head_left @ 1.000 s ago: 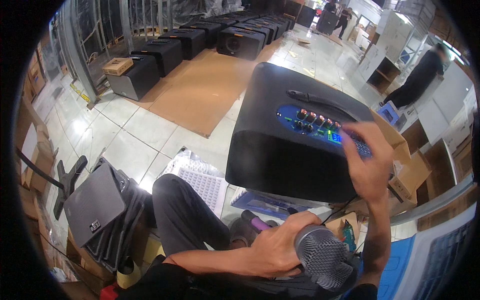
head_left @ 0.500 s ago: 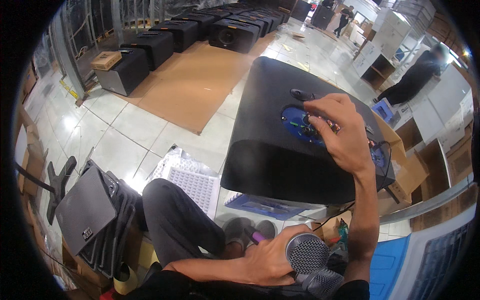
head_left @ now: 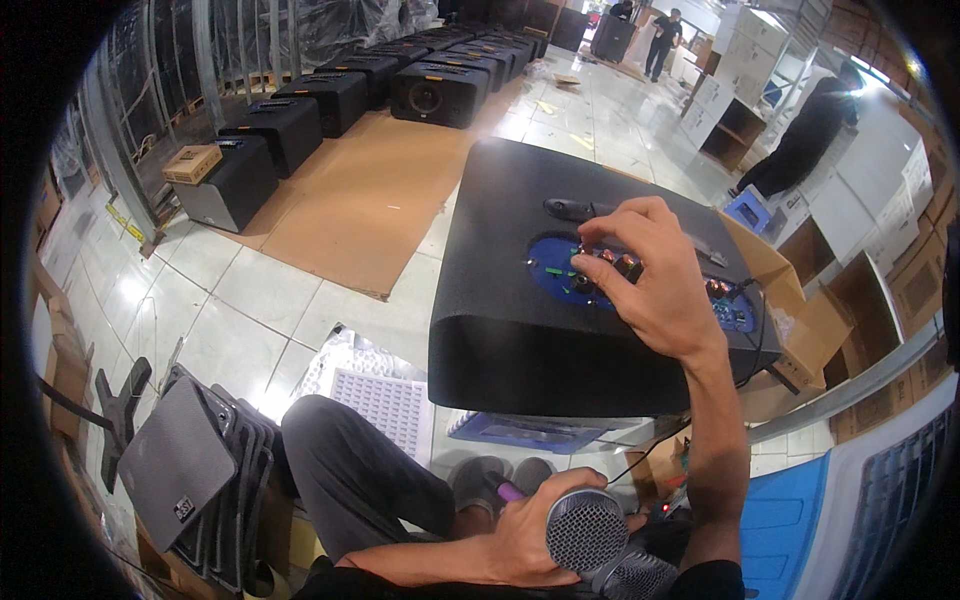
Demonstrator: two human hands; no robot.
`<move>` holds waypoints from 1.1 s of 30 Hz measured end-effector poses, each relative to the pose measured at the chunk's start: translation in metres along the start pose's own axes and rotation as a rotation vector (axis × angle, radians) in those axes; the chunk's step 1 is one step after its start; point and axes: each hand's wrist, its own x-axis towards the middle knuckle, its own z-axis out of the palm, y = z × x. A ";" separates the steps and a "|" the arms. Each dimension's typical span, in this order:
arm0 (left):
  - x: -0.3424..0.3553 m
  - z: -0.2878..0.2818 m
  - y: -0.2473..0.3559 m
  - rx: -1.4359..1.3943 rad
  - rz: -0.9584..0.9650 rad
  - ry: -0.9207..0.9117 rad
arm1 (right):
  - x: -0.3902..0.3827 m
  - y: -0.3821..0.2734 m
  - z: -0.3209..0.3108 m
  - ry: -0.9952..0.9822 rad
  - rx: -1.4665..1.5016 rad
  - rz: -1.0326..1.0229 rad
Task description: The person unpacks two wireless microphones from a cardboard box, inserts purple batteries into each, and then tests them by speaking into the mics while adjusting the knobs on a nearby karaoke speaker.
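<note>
A large black speaker cabinet (head_left: 540, 370) stands in front of me with a blue circuit board (head_left: 550, 268) showing on its top. Thumb and forefinger pinched, my right hand (head_left: 660, 280) is over the board among coppery and green parts; what lies between the fingertips is too small to make out. Behind that hand, partly hidden, lies a black-handled tool (head_left: 570, 209). Low in front of my body, my left hand (head_left: 530, 530) is closed around a microphone (head_left: 587, 530) with a purple band. A second microphone (head_left: 640, 577) sits just beside it, its lower part hidden.
Grey speaker grilles (head_left: 185, 450) are stacked at left near a black stand (head_left: 122, 425). Several black speakers (head_left: 435, 95) line the far left beside flat cardboard (head_left: 350, 200). An open carton (head_left: 810, 330) is right of the cabinet. A person in dark clothes (head_left: 805, 140) stands at far right.
The view has shifted slightly, so the cabinet appears further left and lower. My right hand still pinches over the board, and my left hand still holds the microphone.
</note>
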 end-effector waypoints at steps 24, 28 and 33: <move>-0.007 -0.001 -0.001 -0.168 -0.250 -0.169 | 0.003 -0.001 -0.004 -0.120 0.225 0.120; -0.010 0.001 -0.001 -0.236 -0.333 -0.210 | 0.004 0.000 0.000 -0.008 0.119 0.070; -0.009 0.003 -0.002 -0.231 -0.264 -0.167 | 0.004 0.001 -0.001 -0.041 0.091 0.081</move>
